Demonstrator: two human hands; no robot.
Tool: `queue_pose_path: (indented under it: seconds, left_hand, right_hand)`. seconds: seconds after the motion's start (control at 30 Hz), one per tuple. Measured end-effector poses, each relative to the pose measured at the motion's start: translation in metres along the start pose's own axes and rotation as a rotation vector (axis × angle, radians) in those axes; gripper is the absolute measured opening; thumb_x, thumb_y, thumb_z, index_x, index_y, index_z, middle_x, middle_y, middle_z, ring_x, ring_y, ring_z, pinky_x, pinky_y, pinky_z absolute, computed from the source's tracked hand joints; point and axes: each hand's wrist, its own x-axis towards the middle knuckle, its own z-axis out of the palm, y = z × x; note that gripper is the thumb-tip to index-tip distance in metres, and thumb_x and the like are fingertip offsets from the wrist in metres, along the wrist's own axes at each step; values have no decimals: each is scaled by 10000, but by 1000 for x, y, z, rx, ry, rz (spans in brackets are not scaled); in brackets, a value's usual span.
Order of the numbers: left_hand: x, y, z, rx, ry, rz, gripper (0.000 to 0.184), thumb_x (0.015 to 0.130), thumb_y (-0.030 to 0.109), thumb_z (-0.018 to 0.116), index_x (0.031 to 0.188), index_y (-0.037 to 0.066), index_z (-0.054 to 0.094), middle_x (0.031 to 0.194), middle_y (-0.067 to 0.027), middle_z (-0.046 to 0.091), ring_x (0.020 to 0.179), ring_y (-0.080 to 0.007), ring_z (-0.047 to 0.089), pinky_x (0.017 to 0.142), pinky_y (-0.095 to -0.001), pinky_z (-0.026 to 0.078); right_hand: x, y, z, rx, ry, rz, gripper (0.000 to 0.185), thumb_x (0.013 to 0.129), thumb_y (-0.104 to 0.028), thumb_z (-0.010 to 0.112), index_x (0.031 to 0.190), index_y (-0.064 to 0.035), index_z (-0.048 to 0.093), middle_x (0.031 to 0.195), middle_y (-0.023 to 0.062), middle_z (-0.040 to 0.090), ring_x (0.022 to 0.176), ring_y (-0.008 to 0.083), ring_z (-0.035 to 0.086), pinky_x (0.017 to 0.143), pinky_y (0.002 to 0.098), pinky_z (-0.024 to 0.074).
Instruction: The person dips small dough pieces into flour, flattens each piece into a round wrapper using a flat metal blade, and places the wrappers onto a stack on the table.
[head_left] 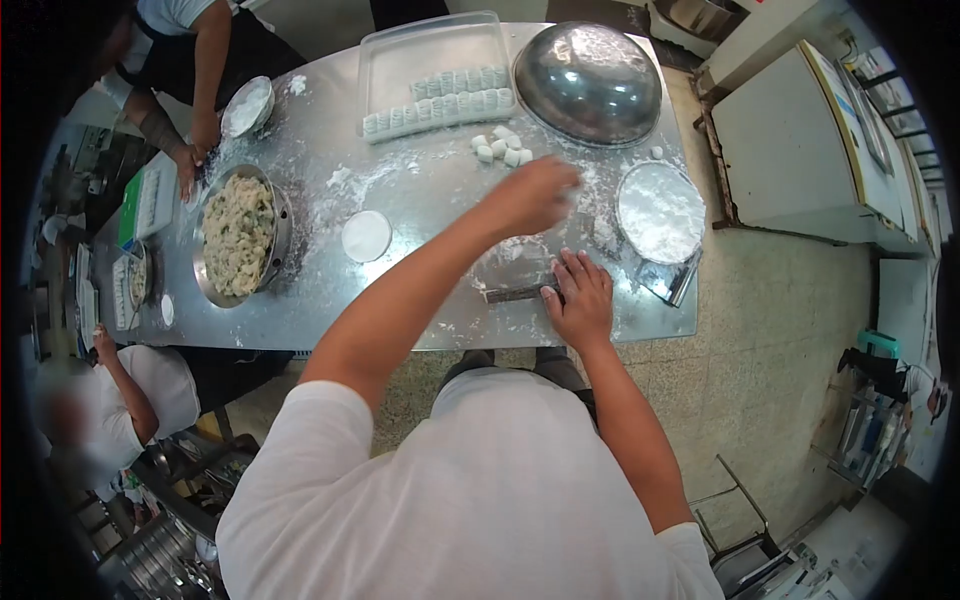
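Observation:
My left hand (540, 196) reaches over the floured metal table (440, 300), its fingers curled in and blurred. Whatever it may hold is hidden. Just beyond it lie several small white dough pieces (503, 147). Flat on the table near the front edge is my right hand (582, 300), fingers stretched out. It touches one end of a short dark rolling pin (513, 295), with the thumb against it. To the right stands a bowl of white flour (660, 212), and a metal scraper (678, 283) lies partly beneath its near side.
An upturned metal bowl (588, 85) and a plastic tray (435, 50) with rows of dumplings stand at the back. Left are a white disc (367, 236), a bowl of chopped filling (238, 240) and a small flour bowl (248, 108). Two co-workers are at the left.

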Motion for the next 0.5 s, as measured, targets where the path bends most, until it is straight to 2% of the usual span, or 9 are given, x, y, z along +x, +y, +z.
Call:
queue_pose_path:
  seconds: [0.07, 0.17, 0.23, 0.27, 0.33, 0.37, 0.43, 0.47, 0.5]
  left_hand:
    - [-51, -18, -18, 82, -71, -138, 233, 863, 125, 721, 1081, 41, 709, 1017, -167, 639, 999, -368, 652, 878, -452, 534]
    - [-112, -37, 1, 144, -138, -266, 266, 880, 165, 739, 1129, 72, 722, 1056, -163, 632, 1017, -356, 652, 888, -450, 535]
    - [-123, -35, -2, 137, -161, -338, 357, 891, 213, 758, 1226, 102, 704, 1111, -170, 645, 1059, -359, 646, 931, -443, 529]
    - [-120, -40, -4, 135, -157, -338, 357, 891, 213, 758, 1226, 102, 704, 1111, -170, 645, 1059, -359, 646, 931, -443, 529]
    - [-113, -37, -11, 92, -90, -324, 400, 927, 276, 719, 1294, 125, 669, 1155, -168, 635, 1160, -390, 595, 992, -503, 482]
    - [-103, -35, -14, 96, -82, -329, 400, 927, 276, 719, 1294, 125, 669, 1155, -168, 635, 1160, -390, 595, 992, -503, 482]
    - [-81, -26, -6, 325, 41, -390, 568, 989, 467, 604, 1478, 183, 542, 1414, -186, 553, 1359, -431, 475, 1126, -607, 361]
    - [-79, -30, 7, 320, 37, -394, 568, 989, 467, 604, 1478, 183, 542, 1414, -186, 553, 1359, -431, 475, 1126, -607, 361]
    - [-81, -40, 28, 495, 75, -310, 622, 1004, 519, 550, 1536, 208, 464, 1515, -193, 460, 1434, -444, 380, 1155, -658, 275]
  right_hand:
    - [1, 0, 0, -2, 6, 3, 453, 912, -368, 679, 1290, -119, 683, 1464, 82, 583, 1391, 311, 493, 1177, 530, 308]
    - [1, -3, 0, -9, -2, 0, 449, 914, -361, 680, 1290, -117, 685, 1457, 83, 589, 1392, 314, 492, 1173, 528, 311]
    - [2, -2, -1, -30, -4, -5, 445, 914, -354, 680, 1289, -114, 685, 1451, 84, 592, 1393, 321, 488, 1169, 527, 312]
    - [5, -1, 0, -33, -5, -9, 445, 914, -354, 680, 1289, -114, 685, 1451, 84, 592, 1393, 321, 488, 1169, 527, 312]
    - [3, -2, -1, -43, -10, -12, 445, 914, -353, 678, 1290, -114, 685, 1448, 84, 592, 1391, 322, 489, 1168, 525, 309]
    - [7, -2, 0, -40, -10, -21, 445, 914, -353, 678, 1290, -114, 685, 1448, 84, 592, 1391, 322, 489, 1168, 525, 309]
    - [4, -3, -2, -38, -10, -12, 445, 913, -349, 676, 1289, -111, 685, 1450, 84, 589, 1391, 320, 488, 1169, 521, 307]
    - [3, -3, -1, -38, -17, -9, 445, 913, -349, 676, 1289, -111, 685, 1450, 84, 589, 1391, 320, 488, 1169, 521, 307]
    - [2, -4, -2, -42, -25, -8, 446, 911, -349, 677, 1287, -110, 685, 1451, 86, 588, 1391, 319, 488, 1168, 520, 310]
